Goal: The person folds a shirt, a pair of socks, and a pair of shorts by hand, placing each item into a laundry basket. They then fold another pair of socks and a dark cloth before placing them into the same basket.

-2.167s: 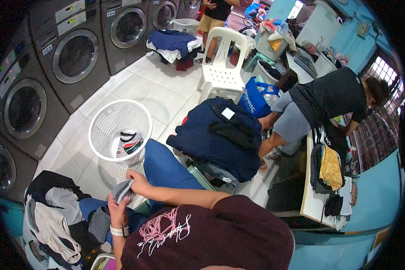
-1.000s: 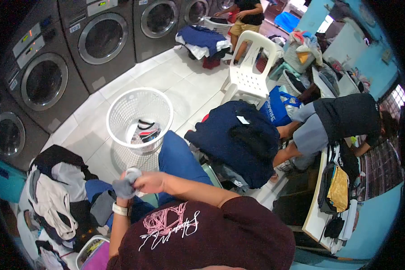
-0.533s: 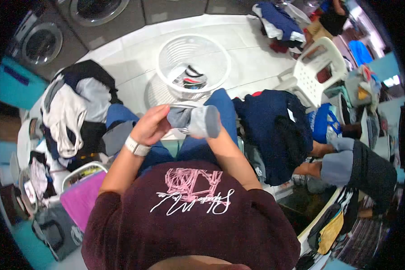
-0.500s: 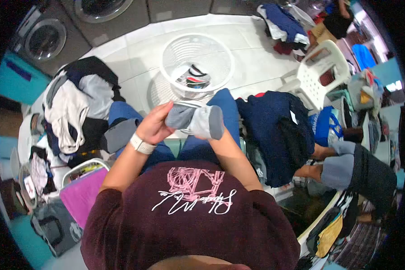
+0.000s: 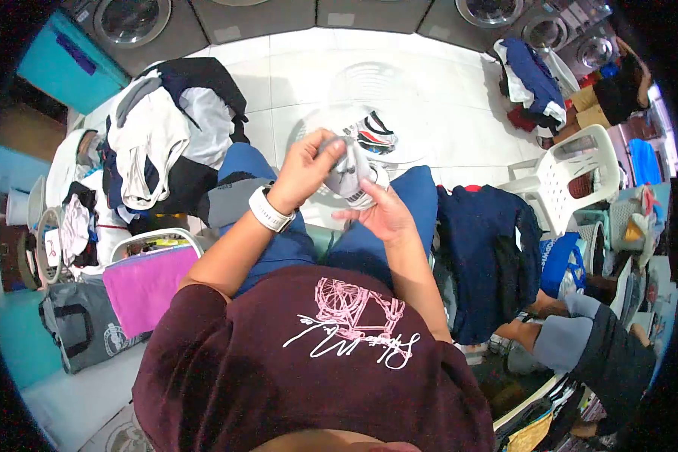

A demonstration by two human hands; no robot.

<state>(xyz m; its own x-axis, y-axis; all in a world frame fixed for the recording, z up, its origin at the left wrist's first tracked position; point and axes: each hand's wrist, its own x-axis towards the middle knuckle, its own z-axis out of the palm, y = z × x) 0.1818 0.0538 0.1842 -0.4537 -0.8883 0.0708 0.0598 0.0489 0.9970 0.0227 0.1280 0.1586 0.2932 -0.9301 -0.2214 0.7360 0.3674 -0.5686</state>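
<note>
A grey and white pair of socks [image 5: 346, 175] is bunched between my hands above my lap. My left hand [image 5: 309, 169], with a white watch on the wrist, pinches the upper end of the socks between thumb and fingers. At the lower right end, my right hand [image 5: 388, 215] has its thumb on the socks, with some fingers stretched out below. Just beyond my hands stands a white laundry basket [image 5: 380, 79], with striped black, white and red items [image 5: 375, 134] inside. A dark grey cloth [image 5: 237, 202] lies over my left thigh.
A pile of white and black clothes [image 5: 154, 143] is on my left, above a purple-lidded container [image 5: 147, 286]. Dark clothes [image 5: 486, 256] lie on my right, near a white plastic chair [image 5: 572, 177]. A person [image 5: 572, 343] is at the lower right; washers [image 5: 256, 15] line the back.
My view has shifted, bringing more of the washers into sight. The socks, stretched out sideways before, are now bunched and turned, and my right hand has come out from behind them.
</note>
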